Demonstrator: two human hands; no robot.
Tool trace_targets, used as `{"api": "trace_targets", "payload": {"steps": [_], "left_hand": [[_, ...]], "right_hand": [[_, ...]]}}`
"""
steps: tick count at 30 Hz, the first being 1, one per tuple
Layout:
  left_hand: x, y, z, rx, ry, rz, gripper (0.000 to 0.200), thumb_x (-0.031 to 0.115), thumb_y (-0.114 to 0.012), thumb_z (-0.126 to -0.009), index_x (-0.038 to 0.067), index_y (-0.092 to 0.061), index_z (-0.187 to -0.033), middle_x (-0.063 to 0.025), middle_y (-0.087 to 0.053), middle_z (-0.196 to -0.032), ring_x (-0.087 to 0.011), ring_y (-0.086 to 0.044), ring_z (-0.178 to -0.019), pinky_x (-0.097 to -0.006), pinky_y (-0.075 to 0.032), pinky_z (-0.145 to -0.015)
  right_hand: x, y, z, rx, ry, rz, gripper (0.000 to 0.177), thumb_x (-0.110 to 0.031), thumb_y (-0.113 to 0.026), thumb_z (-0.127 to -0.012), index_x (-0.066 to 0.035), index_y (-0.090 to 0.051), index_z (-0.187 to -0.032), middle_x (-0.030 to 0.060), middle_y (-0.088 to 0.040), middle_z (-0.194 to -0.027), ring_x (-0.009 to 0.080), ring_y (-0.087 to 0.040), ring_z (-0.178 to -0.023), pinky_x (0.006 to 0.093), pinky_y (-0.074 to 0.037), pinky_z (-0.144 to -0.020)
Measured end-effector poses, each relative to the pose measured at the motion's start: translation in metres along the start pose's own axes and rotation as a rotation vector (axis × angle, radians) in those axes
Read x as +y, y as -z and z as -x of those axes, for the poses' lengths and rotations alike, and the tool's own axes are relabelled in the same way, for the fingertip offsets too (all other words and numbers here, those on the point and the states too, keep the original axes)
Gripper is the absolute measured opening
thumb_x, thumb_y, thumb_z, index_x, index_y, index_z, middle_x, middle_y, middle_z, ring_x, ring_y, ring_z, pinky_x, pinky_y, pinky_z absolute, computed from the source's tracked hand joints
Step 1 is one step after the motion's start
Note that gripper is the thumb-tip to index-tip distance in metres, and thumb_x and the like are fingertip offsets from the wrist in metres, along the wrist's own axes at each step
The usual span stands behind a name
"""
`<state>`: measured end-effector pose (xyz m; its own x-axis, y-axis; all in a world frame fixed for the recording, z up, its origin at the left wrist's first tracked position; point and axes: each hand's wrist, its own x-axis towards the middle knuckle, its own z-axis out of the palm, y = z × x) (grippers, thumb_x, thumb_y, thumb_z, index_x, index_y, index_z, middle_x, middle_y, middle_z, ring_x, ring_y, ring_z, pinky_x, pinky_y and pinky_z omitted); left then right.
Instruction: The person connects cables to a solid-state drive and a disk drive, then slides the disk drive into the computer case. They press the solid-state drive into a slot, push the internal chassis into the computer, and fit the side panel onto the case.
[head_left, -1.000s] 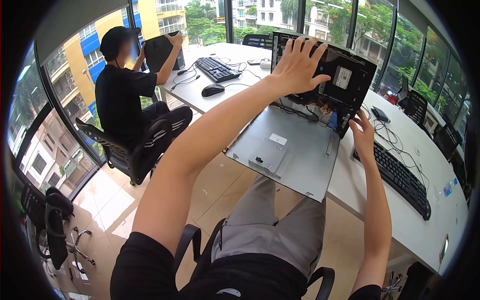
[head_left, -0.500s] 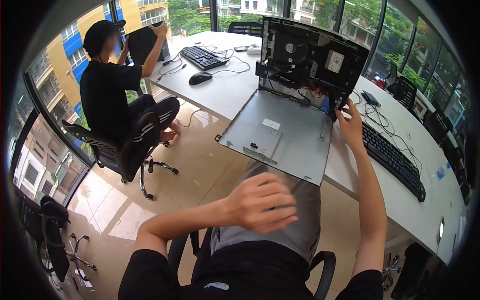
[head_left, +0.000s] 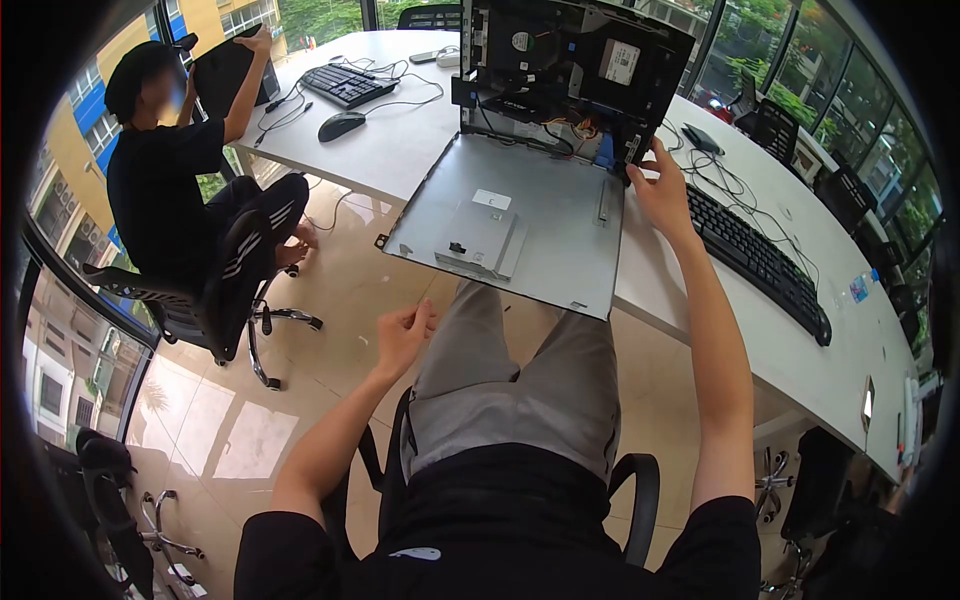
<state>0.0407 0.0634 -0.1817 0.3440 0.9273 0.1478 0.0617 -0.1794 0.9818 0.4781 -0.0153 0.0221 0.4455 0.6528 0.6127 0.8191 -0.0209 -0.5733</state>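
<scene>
An opened black desktop computer case (head_left: 570, 45) stands on the table, its drive and wiring showing. Its grey metal side panel (head_left: 560, 225) is folded down towards me and juts past the table edge over my knees. My right hand (head_left: 662, 195) grips the case's lower right edge between thumb and fingers. Left of my thigh, apart from the panel's near edge, my left hand (head_left: 403, 338) is closed with curled fingers; whatever may be inside them is hidden.
A black keyboard (head_left: 760, 265) with tangled cables lies on the table (head_left: 660, 290) at right, near a bottle (head_left: 862, 285). Another keyboard (head_left: 347, 85) and a mouse (head_left: 342, 125) lie at left. A seated person (head_left: 165, 190) holds a dark panel-like object (head_left: 228, 80).
My left hand has moved left and away from in front of the panel, its fingers now curled in. My right hand stays on the case. The camera view has shifted.
</scene>
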Motion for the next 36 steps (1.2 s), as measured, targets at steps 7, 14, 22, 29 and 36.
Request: {"api": "trace_targets", "payload": {"steps": [7,14,22,29,36], "left_hand": [[0.0012,-0.0017,0.007,-0.045,-0.013,-0.073,0.04,0.029,-0.068,-0.109,-0.008,-0.079,-0.095,-0.0065,-0.072,-0.073,-0.0082,-0.064,-0.064,-0.0243,-0.051,-0.06],[0.0,-0.0005,0.006,-0.053,-0.03,-0.13,0.04,0.03,-0.07,-0.108,-0.008,-0.08,-0.097,-0.0089,-0.075,-0.073,-0.0099,-0.068,-0.065,-0.0255,-0.054,-0.06],[-0.0027,0.0018,0.0046,-0.035,-0.057,-0.107,0.04,0.029,-0.07,-0.107,-0.008,-0.08,-0.096,-0.0086,-0.075,-0.072,-0.0102,-0.068,-0.064,-0.0256,-0.052,-0.059],[-0.0015,0.0023,0.0049,-0.025,-0.076,-0.123,0.039,0.029,-0.07,-0.107,-0.007,-0.08,-0.095,-0.0083,-0.075,-0.072,-0.0102,-0.068,-0.062,-0.0256,-0.052,-0.058],[-0.0038,0.0026,0.0047,-0.024,-0.081,-0.105,0.038,0.028,-0.07,-0.107,-0.007,-0.08,-0.095,-0.0084,-0.075,-0.072,-0.0103,-0.068,-0.061,-0.0255,-0.053,-0.058]], "right_hand": [[-0.001,0.0029,-0.0002,-0.035,-0.001,0.066,0.071,-0.01,-0.074,-0.098,-0.002,-0.042,-0.162,0.02,-0.064,-0.144,0.0271,-0.071,-0.118,0.0361,-0.063,-0.091],[-0.0036,0.0045,0.0002,-0.038,0.014,0.074,0.073,-0.01,-0.074,-0.099,-0.002,-0.041,-0.163,0.0203,-0.064,-0.144,0.0274,-0.072,-0.117,0.0366,-0.063,-0.09],[-0.0026,0.0027,0.001,-0.022,0.01,0.02,0.072,-0.014,-0.075,-0.096,-0.003,-0.044,-0.16,0.0191,-0.065,-0.138,0.0297,-0.07,-0.11,0.0424,-0.054,-0.1],[-0.0043,0.0043,0.0003,-0.043,0.008,0.089,0.073,-0.012,-0.074,-0.099,-0.001,-0.041,-0.163,0.0194,-0.064,-0.144,0.0266,-0.072,-0.116,0.0374,-0.062,-0.092],[-0.0024,0.0035,-0.0004,-0.041,0.011,0.092,0.073,-0.011,-0.074,-0.098,-0.001,-0.041,-0.162,0.0192,-0.064,-0.144,0.0262,-0.072,-0.115,0.0372,-0.062,-0.091]]}}
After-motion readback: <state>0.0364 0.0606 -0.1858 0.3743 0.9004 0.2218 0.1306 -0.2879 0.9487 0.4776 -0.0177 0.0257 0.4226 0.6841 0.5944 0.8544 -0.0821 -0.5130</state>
